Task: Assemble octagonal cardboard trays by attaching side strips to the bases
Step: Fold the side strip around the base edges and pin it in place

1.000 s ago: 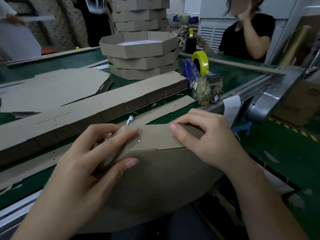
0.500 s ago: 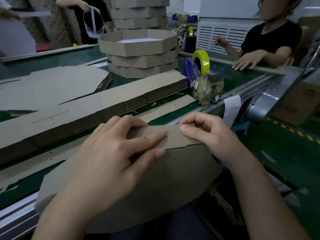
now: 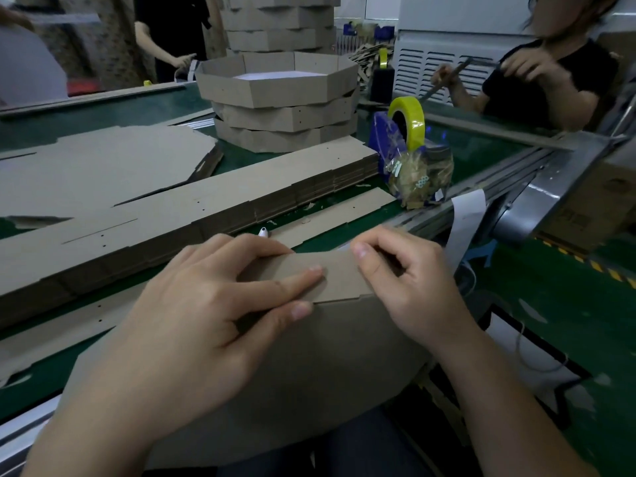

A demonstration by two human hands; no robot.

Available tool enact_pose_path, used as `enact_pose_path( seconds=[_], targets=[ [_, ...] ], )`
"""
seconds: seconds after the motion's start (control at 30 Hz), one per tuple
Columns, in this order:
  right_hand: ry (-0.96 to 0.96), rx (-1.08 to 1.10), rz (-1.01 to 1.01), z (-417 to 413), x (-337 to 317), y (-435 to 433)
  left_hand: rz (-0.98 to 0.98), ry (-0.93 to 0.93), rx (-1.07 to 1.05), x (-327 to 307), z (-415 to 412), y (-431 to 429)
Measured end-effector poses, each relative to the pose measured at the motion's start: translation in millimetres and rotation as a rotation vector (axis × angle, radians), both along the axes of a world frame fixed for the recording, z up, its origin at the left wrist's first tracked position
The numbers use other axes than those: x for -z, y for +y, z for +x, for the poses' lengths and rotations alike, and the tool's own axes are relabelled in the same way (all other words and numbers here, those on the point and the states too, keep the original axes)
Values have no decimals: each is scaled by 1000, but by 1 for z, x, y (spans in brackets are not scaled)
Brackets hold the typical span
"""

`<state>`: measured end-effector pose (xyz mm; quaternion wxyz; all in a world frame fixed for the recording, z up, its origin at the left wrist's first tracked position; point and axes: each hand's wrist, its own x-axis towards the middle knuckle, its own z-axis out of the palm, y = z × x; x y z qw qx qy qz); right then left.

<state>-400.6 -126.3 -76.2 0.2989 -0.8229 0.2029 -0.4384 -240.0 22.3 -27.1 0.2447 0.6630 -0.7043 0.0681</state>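
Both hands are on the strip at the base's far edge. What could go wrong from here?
1. The base hangs off the table edge over the lap; if it tips, the side strip may slip out of line.
2. The right hand pinches the strip's upper edge; too tight a grip may crease it.
3. The white earbud lies just beyond the strip and might get knocked.

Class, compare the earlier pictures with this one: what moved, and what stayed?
The left hand slid rightward along the side strip, its fingers now pressing it close to the right hand, which kept pinching the strip's top edge. The base, tray stack and tape dispenser stayed put.
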Motion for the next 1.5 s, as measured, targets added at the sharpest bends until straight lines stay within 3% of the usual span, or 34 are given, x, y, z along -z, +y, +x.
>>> enact_pose_path(
  seconds=[0.13, 0.4, 0.6, 0.7, 0.8, 1.07, 1.33, 1.43, 1.5],
  targets=[
    [-27, -1, 25, 2, 5, 0, 28, -136, -7, -2, -2, -7],
    [-8, -90, 394, -11, 2, -19, -34, -158, -5, 6, -1, -18],
    [-218, 419, 412, -21, -33, -122, -33, -161, -21, 7, 3, -21],
    [-80, 571, 485, -15, -40, -178, -32, -146, -22, 7, 1, -22],
    [43, 536, 635, -6, -39, -196, -32, -141, -24, 7, -1, -22],
    [-260, 448, 937, 2, -55, -207, -35, -142, -36, 7, -1, -23],
    [-806, 316, 855, -3, -18, -177, -32, -121, -37, 7, -2, -24],
    [-751, 337, 750, -8, -9, -173, -30, -123, -35, 7, -2, -25],
    [-490, 502, 583, -12, -1, -170, -32, -120, -31, 7, -1, -25]
  ],
)
